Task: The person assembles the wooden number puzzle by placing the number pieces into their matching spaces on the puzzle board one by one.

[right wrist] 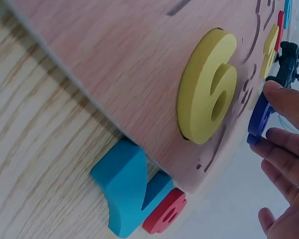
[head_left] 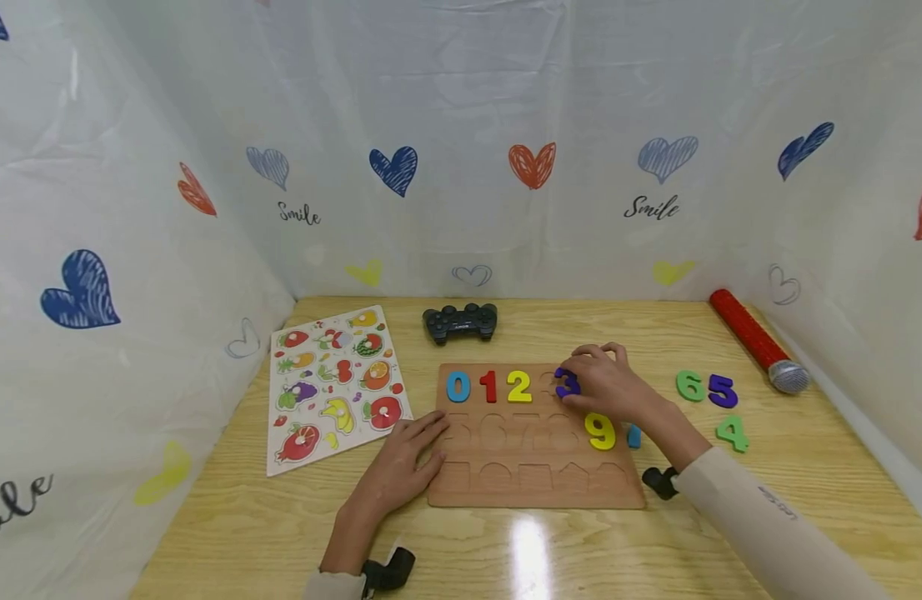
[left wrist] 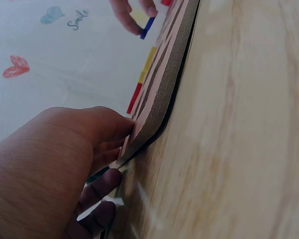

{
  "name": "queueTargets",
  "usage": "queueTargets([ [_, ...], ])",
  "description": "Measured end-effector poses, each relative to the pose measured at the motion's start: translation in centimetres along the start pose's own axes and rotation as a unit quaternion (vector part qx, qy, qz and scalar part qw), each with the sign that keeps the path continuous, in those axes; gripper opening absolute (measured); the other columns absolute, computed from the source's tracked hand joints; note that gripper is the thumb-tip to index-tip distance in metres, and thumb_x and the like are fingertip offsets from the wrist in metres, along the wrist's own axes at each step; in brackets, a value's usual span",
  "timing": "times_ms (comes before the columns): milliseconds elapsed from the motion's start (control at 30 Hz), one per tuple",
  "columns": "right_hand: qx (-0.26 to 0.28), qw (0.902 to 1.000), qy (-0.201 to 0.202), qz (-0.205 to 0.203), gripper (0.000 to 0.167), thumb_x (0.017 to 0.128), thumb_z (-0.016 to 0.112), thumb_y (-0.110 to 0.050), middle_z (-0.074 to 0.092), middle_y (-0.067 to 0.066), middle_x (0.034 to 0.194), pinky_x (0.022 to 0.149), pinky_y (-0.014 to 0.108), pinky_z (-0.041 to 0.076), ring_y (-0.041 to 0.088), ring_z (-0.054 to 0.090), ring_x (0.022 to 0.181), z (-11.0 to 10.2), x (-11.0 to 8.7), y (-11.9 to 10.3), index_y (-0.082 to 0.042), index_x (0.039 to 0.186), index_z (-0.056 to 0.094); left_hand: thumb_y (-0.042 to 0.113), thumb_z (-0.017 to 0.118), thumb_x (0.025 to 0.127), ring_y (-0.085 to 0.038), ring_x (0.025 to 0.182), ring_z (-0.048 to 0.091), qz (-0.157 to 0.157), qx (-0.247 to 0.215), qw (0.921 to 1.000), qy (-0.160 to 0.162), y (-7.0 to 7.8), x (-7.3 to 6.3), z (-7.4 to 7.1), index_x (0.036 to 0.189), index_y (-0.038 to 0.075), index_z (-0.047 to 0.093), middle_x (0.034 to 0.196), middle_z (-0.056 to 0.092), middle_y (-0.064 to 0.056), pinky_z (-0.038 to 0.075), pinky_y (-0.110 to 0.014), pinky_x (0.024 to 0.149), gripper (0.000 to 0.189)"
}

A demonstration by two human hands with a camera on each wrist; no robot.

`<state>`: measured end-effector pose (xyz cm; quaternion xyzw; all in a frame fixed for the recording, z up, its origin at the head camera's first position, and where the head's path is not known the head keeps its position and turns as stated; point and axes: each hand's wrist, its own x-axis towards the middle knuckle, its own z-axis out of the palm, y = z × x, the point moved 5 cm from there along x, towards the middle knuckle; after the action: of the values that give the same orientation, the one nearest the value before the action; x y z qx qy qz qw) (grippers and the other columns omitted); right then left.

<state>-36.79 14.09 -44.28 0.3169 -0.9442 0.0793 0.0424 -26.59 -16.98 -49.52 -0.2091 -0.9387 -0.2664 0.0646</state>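
Left hand [head_left: 401,464], fingers loosely extended, is touching a board [head_left: 506,497]; right hand [head_left: 609,387] is pinching a purple three [right wrist: 259,118], a yellow nine [right wrist: 193,97] lying near its wrist.

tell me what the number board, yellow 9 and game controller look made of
Number board: probably wood or fibreboard, smooth, with grain-like streaks on its face.
Yellow 9: perhaps painted wood or dense foam; flat, even colour, thick edges.
Game controller: likely hard black plastic, judging by its moulded grips.
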Motion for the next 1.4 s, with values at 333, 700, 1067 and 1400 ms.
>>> queueTargets([
  [333, 0.005, 1.0000, -0.006, -0.006, 0.048, 0.087, 0.079, -0.034, 0.067, 0.008, 0.121, 0.100, 0.063, 0.020, 0.034, 0.046, 0.127, 0.5, 0.7, -0.4, -0.007, 0.124, 0.068, 0.024, 0.065, 0.097, -0.021, 0.114, 0.047, -0.005, -0.001, 1.0000, -0.003, 0.1, 0.0, 0.1, 0.143, 0.011, 0.058, 0.152, 0.048, -0.002, 0.044, -0.042, 0.097, 0.048],
  [700, 0.009, 0.9998, -0.011, -0.010, 0.045, 0.087, 0.079, -0.033, 0.069, 0.007, 0.117, 0.099, 0.063, 0.021, 0.034, 0.048, 0.124, 1.0, 1.3, -0.7, -0.006, 0.122, 0.069, 0.024, 0.065, 0.097, -0.021, 0.114, 0.048, 0.001, -0.008, 1.0000, 0.002, 0.1, 0.0, 0.0, 0.142, 0.011, 0.058, 0.151, 0.048, -0.003, 0.045, -0.042, 0.096, 0.048],
  [1067, 0.017, 0.9993, -0.032, 0.003, 0.046, 0.088, 0.078, -0.034, 0.069, 0.007, 0.119, 0.100, 0.063, 0.020, 0.034, 0.047, 0.125, 1.5, 1.6, -0.6, -0.008, 0.125, 0.068, 0.025, 0.065, 0.097, -0.022, 0.114, 0.048, 0.007, -0.005, 1.0000, 0.002, 0.1, 0.1, 0.0, 0.143, 0.010, 0.058, 0.152, 0.048, -0.004, 0.044, -0.042, 0.096, 0.048],
  [1400, 0.017, 0.9989, -0.040, 0.019, 0.049, 0.088, 0.078, -0.038, 0.069, 0.005, 0.119, 0.100, 0.064, 0.020, 0.035, 0.046, 0.127, 1.9, 2.0, -0.5, -0.011, 0.127, 0.068, 0.025, 0.065, 0.097, -0.021, 0.112, 0.048, 0.007, 0.001, 1.0000, 0.001, 0.1, 0.0, -0.2, 0.143, 0.011, 0.057, 0.152, 0.047, -0.003, 0.045, -0.041, 0.096, 0.049],
])
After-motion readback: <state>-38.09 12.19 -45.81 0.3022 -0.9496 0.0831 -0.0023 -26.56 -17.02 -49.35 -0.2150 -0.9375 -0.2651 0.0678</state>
